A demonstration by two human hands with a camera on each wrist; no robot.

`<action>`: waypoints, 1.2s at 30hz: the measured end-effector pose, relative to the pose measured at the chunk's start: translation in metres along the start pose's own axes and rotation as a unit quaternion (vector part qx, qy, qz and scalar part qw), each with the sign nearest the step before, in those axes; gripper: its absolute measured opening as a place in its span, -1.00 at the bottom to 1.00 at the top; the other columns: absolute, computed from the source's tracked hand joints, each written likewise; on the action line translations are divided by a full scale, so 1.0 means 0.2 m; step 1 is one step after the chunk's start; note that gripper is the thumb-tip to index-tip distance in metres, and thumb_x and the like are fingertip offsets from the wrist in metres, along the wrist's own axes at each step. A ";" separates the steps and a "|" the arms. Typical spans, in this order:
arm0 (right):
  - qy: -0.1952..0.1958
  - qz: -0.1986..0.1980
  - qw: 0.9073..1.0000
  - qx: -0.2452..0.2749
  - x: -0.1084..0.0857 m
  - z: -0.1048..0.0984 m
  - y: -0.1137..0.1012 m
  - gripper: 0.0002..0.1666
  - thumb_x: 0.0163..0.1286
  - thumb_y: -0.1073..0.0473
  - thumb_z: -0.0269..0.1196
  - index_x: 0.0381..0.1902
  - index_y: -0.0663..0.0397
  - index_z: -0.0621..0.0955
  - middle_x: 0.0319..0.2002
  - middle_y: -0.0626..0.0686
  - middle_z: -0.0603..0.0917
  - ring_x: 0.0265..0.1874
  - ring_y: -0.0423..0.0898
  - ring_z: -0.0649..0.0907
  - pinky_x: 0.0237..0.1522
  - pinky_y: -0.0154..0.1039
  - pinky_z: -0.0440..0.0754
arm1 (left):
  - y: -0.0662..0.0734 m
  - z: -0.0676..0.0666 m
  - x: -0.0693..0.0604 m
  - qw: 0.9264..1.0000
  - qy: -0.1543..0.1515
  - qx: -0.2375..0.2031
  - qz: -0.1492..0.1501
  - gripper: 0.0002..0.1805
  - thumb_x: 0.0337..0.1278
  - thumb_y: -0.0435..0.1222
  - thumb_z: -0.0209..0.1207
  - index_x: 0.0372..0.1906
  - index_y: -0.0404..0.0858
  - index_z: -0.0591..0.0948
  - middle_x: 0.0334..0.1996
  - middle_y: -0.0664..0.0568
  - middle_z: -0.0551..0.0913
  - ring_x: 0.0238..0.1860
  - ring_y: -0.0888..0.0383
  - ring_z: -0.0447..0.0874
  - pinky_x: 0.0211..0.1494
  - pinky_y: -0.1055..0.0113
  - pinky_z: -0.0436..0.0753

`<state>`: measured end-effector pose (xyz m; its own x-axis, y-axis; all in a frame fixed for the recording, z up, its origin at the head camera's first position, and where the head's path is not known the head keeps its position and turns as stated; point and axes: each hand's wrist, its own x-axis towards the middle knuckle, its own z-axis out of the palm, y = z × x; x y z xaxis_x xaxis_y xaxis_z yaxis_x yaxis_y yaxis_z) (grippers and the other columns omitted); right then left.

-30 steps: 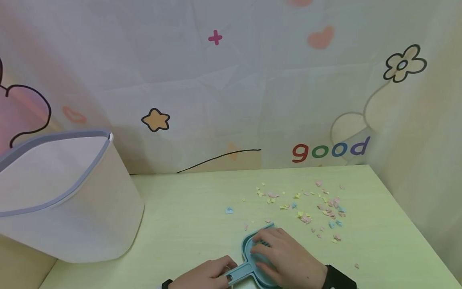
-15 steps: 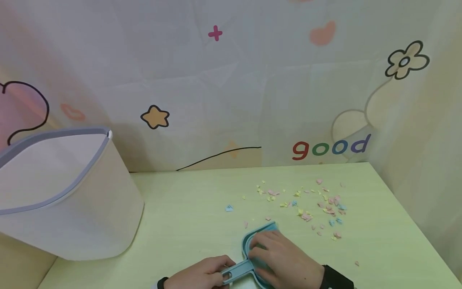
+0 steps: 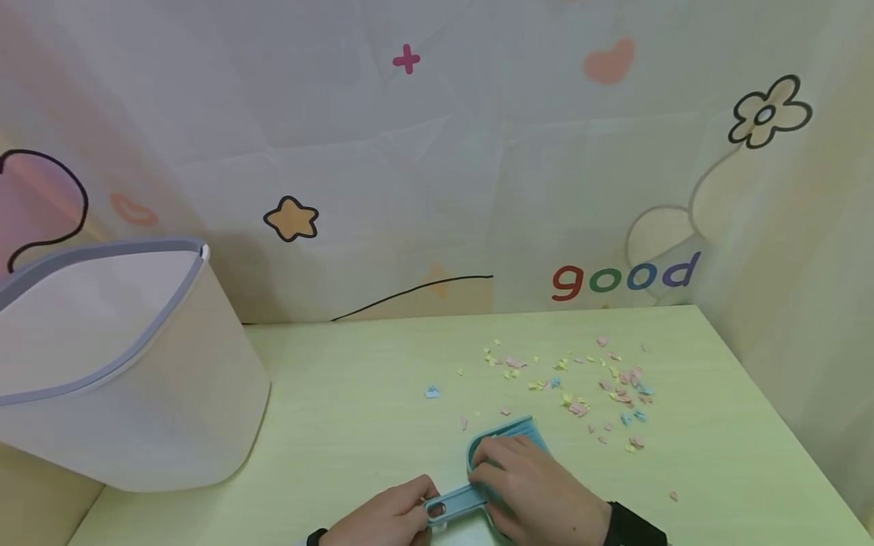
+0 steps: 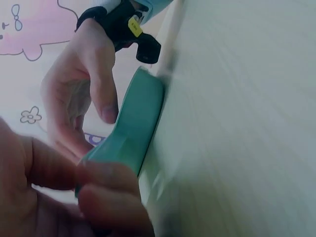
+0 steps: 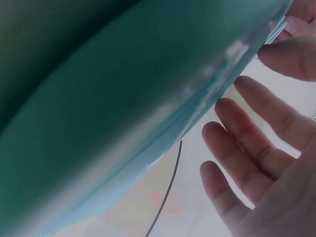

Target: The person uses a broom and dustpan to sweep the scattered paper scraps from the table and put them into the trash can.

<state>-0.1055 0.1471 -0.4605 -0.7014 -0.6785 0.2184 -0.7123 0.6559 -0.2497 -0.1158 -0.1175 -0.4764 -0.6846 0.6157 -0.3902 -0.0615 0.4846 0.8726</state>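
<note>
A small blue-green dustpan is at the front of the table in the head view, its flat handle pointing left. My left hand pinches the end of that handle between thumb and fingers. Over the pan lies my right hand, its fingertips bent loosely at the near-left part. In the left wrist view, its thumb stands a little off the dustpan. The right wrist view shows the right fingers spread beside the pan's edge. What lies inside the pan is mostly hidden by the right hand.
Pink, yellow and blue paper scraps are scattered over the table's right half. One blue scrap lies apart, left of them. A white bin with a grey-blue rim stands at the left. A printed curtain hangs behind the table.
The dustpan has shifted slightly right and turned a little, with the left hand still on its handle. The right fingers have drawn closer together over the pan. The scraps have stayed put.
</note>
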 end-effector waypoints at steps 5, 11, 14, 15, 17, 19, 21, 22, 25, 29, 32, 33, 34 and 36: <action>-0.006 0.021 1.000 -0.014 0.00 -0.02 -0.01 -0.75 0.27 0.02 0.50 -0.14 -0.14 0.70 -0.07 -0.23 0.57 -0.05 -0.23 0.55 0.12 -0.09 0.58 | 0.02 0.02 0.03 0.997 0.040 0.052 -0.040 -0.81 0.42 -0.16 -0.04 -0.25 -0.08 0.57 -0.62 0.13 0.39 -0.59 0.14 0.21 -0.48 0.34 0.22; -0.033 0.041 0.998 -0.016 0.00 -0.05 -0.02 -0.74 0.29 -0.02 0.49 -0.13 -0.14 0.71 -0.08 -0.22 0.59 -0.04 -0.23 0.55 0.17 -0.04 0.56 | 0.04 0.02 0.05 0.994 0.038 0.086 -0.052 -0.78 0.40 -0.14 -0.03 -0.34 -0.06 0.56 -0.63 0.17 0.36 -0.58 0.17 0.24 -0.47 0.35 0.24; -0.018 0.035 0.999 -0.018 0.00 -0.05 -0.03 -0.78 0.28 0.00 0.49 -0.15 -0.18 0.72 -0.10 -0.23 0.59 -0.06 -0.24 0.54 0.15 -0.04 0.55 | 0.04 0.02 0.04 0.996 0.036 0.070 -0.038 -0.79 0.41 -0.15 -0.01 -0.34 -0.07 0.57 -0.63 0.17 0.36 -0.58 0.16 0.24 -0.48 0.34 0.23; -0.002 0.025 1.000 -0.017 0.00 -0.04 -0.03 -0.80 0.26 0.02 0.49 -0.18 -0.20 0.72 -0.12 -0.24 0.58 -0.09 -0.25 0.54 0.12 -0.07 0.54 | 0.04 0.02 0.04 0.997 0.032 0.065 -0.035 -0.79 0.42 -0.14 -0.01 -0.33 -0.07 0.57 -0.62 0.17 0.36 -0.58 0.17 0.24 -0.48 0.34 0.23; 0.039 -0.007 0.999 -0.010 0.00 -0.02 -0.04 -0.83 0.24 0.05 0.50 -0.23 -0.26 0.72 -0.17 -0.26 0.55 -0.15 -0.29 0.51 0.03 -0.17 0.53 | 0.04 0.01 0.04 0.998 0.023 0.053 -0.027 -0.78 0.46 -0.12 0.01 -0.30 -0.06 0.57 -0.62 0.18 0.36 -0.57 0.18 0.25 -0.48 0.35 0.24; 0.080 -0.050 0.996 0.002 0.01 0.01 -0.05 -0.81 0.20 0.10 0.51 -0.26 -0.30 0.72 -0.23 -0.27 0.52 -0.22 -0.32 0.47 -0.06 -0.29 0.47 | 0.03 0.01 0.03 0.999 0.011 0.046 -0.017 -0.76 0.51 -0.07 0.02 -0.28 -0.06 0.57 -0.62 0.18 0.37 -0.55 0.20 0.29 -0.46 0.36 0.27; 0.106 -0.085 0.991 0.015 0.03 0.04 -0.07 -0.77 0.20 0.14 0.51 -0.24 -0.32 0.73 -0.28 -0.29 0.47 -0.29 -0.37 0.41 -0.13 -0.41 0.38 | 0.03 0.00 0.04 0.999 0.001 0.044 -0.008 -0.72 0.54 0.00 0.02 -0.27 -0.05 0.56 -0.62 0.20 0.38 -0.54 0.22 0.33 -0.44 0.37 0.29; 0.111 -0.096 0.989 0.021 0.03 0.05 -0.08 -0.76 0.21 0.15 0.50 -0.22 -0.33 0.73 -0.31 -0.30 0.45 -0.31 -0.38 0.38 -0.14 -0.45 0.33 | 0.02 0.00 0.04 0.999 -0.007 0.048 -0.007 -0.69 0.55 0.04 0.02 -0.27 -0.04 0.56 -0.62 0.21 0.38 -0.53 0.24 0.34 -0.43 0.38 0.31; 0.112 -0.101 0.988 0.038 0.04 0.08 -0.09 -0.71 0.23 0.21 0.47 -0.18 -0.35 0.73 -0.35 -0.31 0.40 -0.35 -0.42 0.31 -0.16 -0.51 0.23 | -0.02 0.00 0.06 0.999 -0.018 0.044 0.003 -0.66 0.53 0.10 0.03 -0.27 -0.02 0.56 -0.63 0.22 0.40 -0.53 0.26 0.36 -0.42 0.38 0.33; 0.109 -0.097 0.988 0.056 0.05 0.11 -0.10 -0.70 0.26 0.27 0.44 -0.23 -0.35 0.72 -0.38 -0.31 0.39 -0.38 -0.45 0.29 -0.20 -0.54 0.20 | -0.10 0.00 0.10 0.999 -0.039 0.024 0.010 -0.69 0.52 0.05 0.03 -0.27 -0.04 0.57 -0.59 0.22 0.42 -0.53 0.26 0.36 -0.43 0.37 0.33; 0.104 -0.097 0.987 0.077 0.05 0.11 -0.10 -0.73 0.30 0.27 0.42 -0.25 -0.33 0.71 -0.37 -0.29 0.42 -0.38 -0.44 0.32 -0.20 -0.55 0.24 | -0.13 0.00 0.10 0.998 -0.051 0.009 0.020 -0.73 0.51 -0.01 0.02 -0.26 -0.06 0.56 -0.56 0.21 0.43 -0.52 0.27 0.35 -0.43 0.38 0.32; 0.101 -0.095 0.986 0.089 0.05 0.10 -0.09 -0.75 0.32 0.26 0.41 -0.24 -0.31 0.71 -0.36 -0.28 0.43 -0.37 -0.44 0.33 -0.19 -0.55 0.25 | -0.13 -0.01 0.10 0.998 -0.053 0.009 0.024 -0.74 0.51 -0.03 0.02 -0.27 -0.07 0.56 -0.56 0.22 0.43 -0.54 0.27 0.34 -0.44 0.38 0.32; 0.100 -0.093 0.986 0.098 0.05 0.09 -0.09 -0.77 0.34 0.25 0.41 -0.24 -0.30 0.70 -0.34 -0.28 0.44 -0.35 -0.43 0.34 -0.18 -0.55 0.28 | -0.13 -0.01 0.10 0.998 -0.057 0.010 0.024 -0.75 0.51 -0.04 0.01 -0.27 -0.06 0.55 -0.57 0.23 0.43 -0.55 0.29 0.33 -0.45 0.40 0.32; 0.101 -0.088 0.984 0.120 0.04 0.06 -0.09 -0.81 0.38 0.21 0.41 -0.23 -0.28 0.68 -0.28 -0.27 0.46 -0.32 -0.42 0.36 -0.15 -0.55 0.32 | -0.10 -0.01 0.08 0.998 -0.061 0.014 0.022 -0.72 0.56 -0.04 -0.03 -0.27 -0.08 0.53 -0.58 0.23 0.40 -0.57 0.28 0.30 -0.46 0.39 0.31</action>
<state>-0.0973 0.1255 -0.4646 -0.5765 -0.6790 0.4545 -0.8130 0.4211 -0.4022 -0.1273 -0.1183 -0.4989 -0.5930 0.7070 -0.3853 -0.0111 0.4713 0.8819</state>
